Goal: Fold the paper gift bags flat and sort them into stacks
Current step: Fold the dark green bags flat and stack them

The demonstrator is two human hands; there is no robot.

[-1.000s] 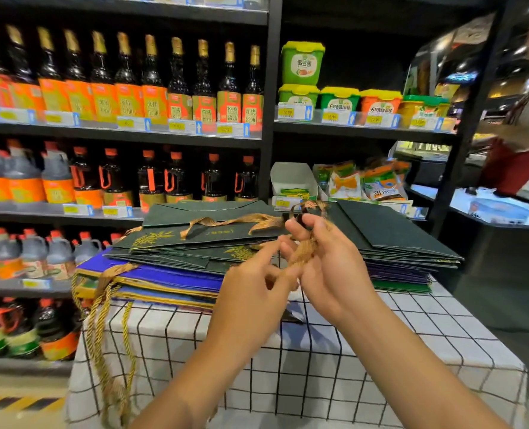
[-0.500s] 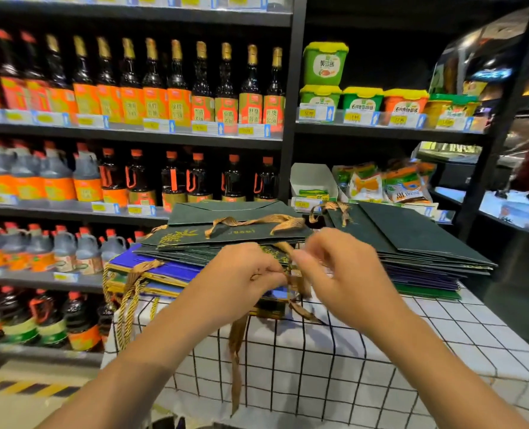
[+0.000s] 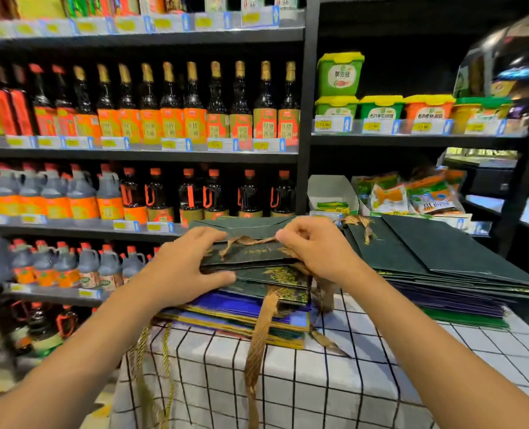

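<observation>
Square the top dark green gift bag (image 3: 250, 252) on its stack at twelve o'clock, tucking the ribbon handle (image 3: 247, 242) flat before letting go. Your left hand (image 3: 188, 267) grips the bag's left edge, thumb beneath, fingers on top. Your right hand (image 3: 315, 249) is curled, pinching the ribbon, just left of the second green stack (image 3: 436, 258) at two o'clock.

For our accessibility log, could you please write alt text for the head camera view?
Two hands grip the top dark green gift bags of a stack on a checked tablecloth: left hand at the left edge, right hand at the ribbon handle. Sauce bottles fill the shelves behind.
</observation>
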